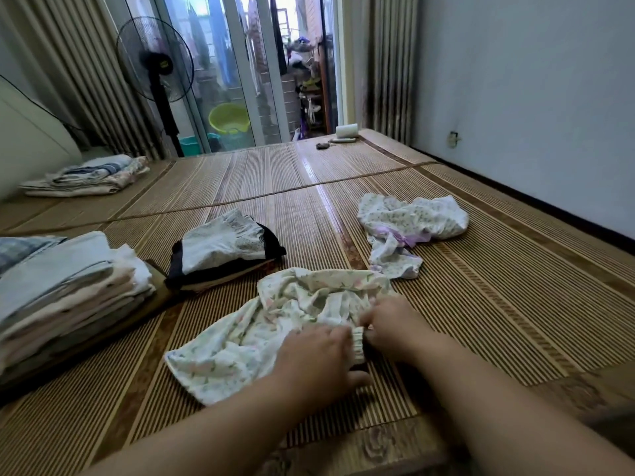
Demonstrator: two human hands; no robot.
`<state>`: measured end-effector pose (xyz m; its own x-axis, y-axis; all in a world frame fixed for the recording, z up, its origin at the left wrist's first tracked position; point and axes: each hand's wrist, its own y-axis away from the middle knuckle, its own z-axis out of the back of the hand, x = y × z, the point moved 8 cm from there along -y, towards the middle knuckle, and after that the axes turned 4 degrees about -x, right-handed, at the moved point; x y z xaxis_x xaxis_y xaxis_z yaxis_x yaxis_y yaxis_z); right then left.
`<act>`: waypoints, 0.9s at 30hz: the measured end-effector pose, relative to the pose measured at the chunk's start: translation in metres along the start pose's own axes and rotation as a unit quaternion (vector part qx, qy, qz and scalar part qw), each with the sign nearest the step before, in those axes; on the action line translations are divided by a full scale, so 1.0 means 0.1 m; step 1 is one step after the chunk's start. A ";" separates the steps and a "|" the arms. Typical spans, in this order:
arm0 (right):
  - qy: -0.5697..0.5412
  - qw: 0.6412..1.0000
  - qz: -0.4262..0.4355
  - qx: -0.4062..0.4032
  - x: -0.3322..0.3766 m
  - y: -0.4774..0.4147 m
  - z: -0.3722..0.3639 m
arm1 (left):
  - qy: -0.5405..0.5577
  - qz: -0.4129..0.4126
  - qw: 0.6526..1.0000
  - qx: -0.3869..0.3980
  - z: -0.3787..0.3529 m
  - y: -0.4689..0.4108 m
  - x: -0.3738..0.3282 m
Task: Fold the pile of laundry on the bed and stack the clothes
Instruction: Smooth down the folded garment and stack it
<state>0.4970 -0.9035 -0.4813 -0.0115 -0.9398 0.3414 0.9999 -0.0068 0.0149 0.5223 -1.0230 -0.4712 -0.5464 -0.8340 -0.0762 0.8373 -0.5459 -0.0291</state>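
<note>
I have both hands on the gathered elastic band (359, 341) of the floral garment (275, 324). My left hand (318, 359) lies knuckles-up over the cloth with its fingers curled onto the band, and my right hand (395, 322) pinches the same band from the other side, so each hand is grasping the garment. I read the cloth as thin, light cotton: limp, easily creased and not slippery on the ribbed bamboo mat (481, 304), so it should drag a little rather than slide. The elastic is the only firm part and the best place to hold. From there I would shake the piece flat, then take it by the band's two ends. The garment lies crumpled near the bed's near edge, about midway along it. Its band end faces the right edge and its loose hem trails toward the left. I judge that its long axis runs roughly along the near edge, though the bunching hides its true outline. Just beyond it, toward the right edge, lies a second crumpled floral piece (412, 221). A small folded stack (223, 249) sits to the left, and a taller folded stack (68, 286) stands by the left edge.
</note>
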 end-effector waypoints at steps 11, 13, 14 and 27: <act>-0.091 0.992 0.046 -0.077 0.00 0.22 0.46 | 0.219 0.050 0.973 -0.050 0.72 0.11 0.56; -0.117 0.983 0.034 -0.138 0.02 0.27 0.68 | 0.250 0.049 0.963 -0.083 1.02 0.21 0.74; -0.144 0.974 0.028 -0.175 0.06 0.30 0.81 | 0.257 0.052 0.959 -0.104 1.19 0.27 0.83; -0.255 0.914 0.104 -0.298 1.48 0.30 3.14 | -0.018 0.035 0.957 -0.288 3.45 0.63 1.37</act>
<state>0.5215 -0.9355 -0.1351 0.3273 -0.6618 0.6745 0.8080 -0.1741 -0.5629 0.4947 -1.1988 -0.1401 -0.4800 -0.8749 -0.0645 0.7369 -0.3622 -0.5708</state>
